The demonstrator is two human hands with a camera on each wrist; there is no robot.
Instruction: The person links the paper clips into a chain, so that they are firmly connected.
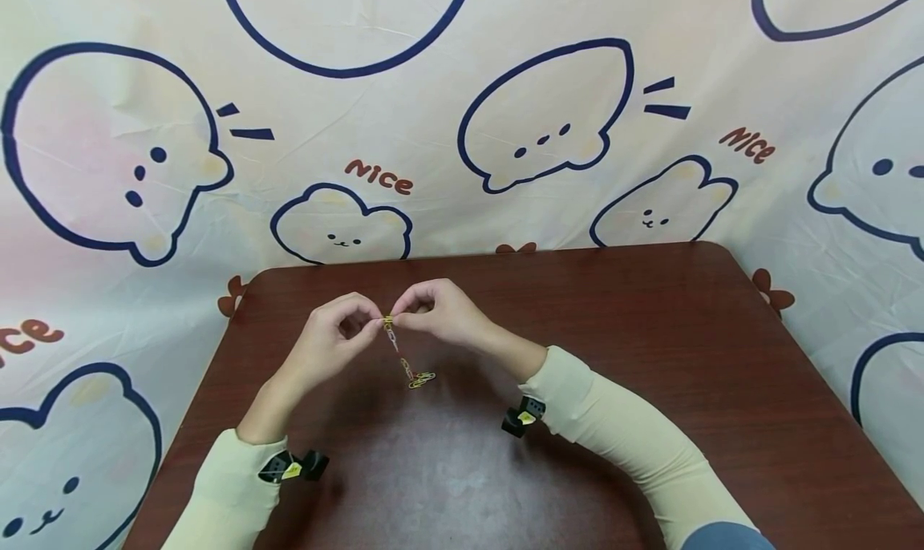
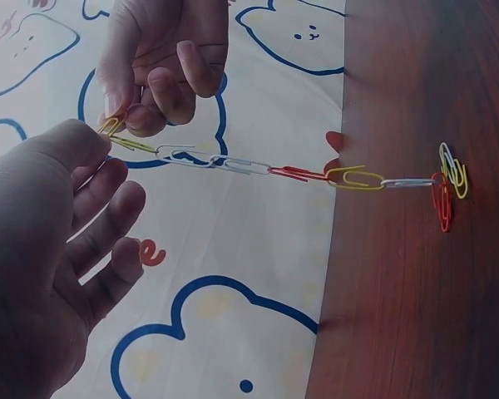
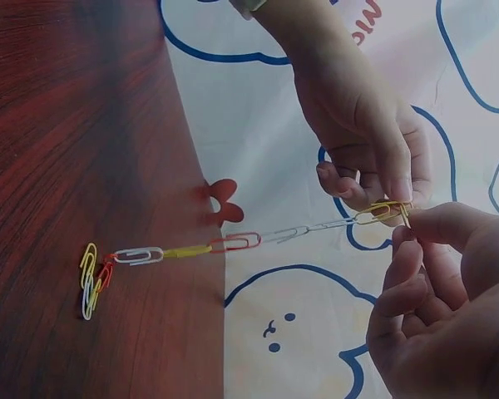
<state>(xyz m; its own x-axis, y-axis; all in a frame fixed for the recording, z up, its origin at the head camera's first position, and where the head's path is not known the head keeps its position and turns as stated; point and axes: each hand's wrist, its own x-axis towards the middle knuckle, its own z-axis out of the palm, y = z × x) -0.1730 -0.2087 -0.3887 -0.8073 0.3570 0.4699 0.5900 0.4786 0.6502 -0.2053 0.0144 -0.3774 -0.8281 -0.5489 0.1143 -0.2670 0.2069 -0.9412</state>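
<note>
A chain of linked paper clips (image 2: 241,165) in yellow, white and red hangs from between the two hands. My left hand (image 1: 334,337) pinches the yellow clip (image 3: 374,214) at the chain's top with thumb and forefinger. My right hand (image 1: 443,313) pinches another yellow paper clip (image 3: 406,218) right against that top one, the two clips crossing in the right wrist view. In both wrist views the other fingers of each hand are loosely bent. The chain's lower end lies in a small heap of clips (image 1: 422,379) on the table.
The dark brown wooden table (image 1: 613,357) spreads out under both hands. Behind it and at its sides hangs a pale cloth (image 1: 433,117) with cartoon animals. Small black cameras (image 1: 523,415) are strapped at both wrists, over light sleeves.
</note>
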